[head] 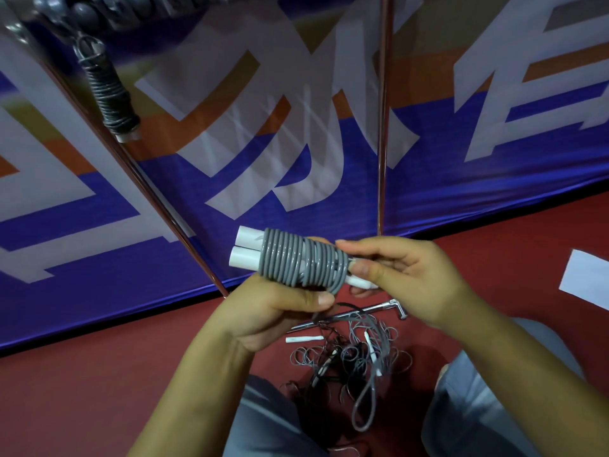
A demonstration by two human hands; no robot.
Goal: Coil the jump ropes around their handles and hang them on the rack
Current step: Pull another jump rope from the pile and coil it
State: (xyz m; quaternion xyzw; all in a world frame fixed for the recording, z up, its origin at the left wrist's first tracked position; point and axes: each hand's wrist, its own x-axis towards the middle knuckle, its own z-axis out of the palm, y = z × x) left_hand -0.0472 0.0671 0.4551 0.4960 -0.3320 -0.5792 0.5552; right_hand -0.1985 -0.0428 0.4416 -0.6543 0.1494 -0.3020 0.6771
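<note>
- The rack (381, 127) runs off the top edge, so only its thin poles show; the top of the dark coiled rope (110, 94) hanging at upper left is blurred.
- The pile of loose ropes (349, 357) on the red floor (99, 390) is too tangled to count, and the hands partly cover it.
- The left hand (280, 311) grips the grey rope bundle (296, 262) from below, thumb curled against the coils.
- The right hand (402, 275) pinches the bundle's right end with thumb and fingers.
- The bundle is held level in front of the banner (461, 159): grey cord wound tightly round two white handles (245, 249), whose ends stick out left.
</note>
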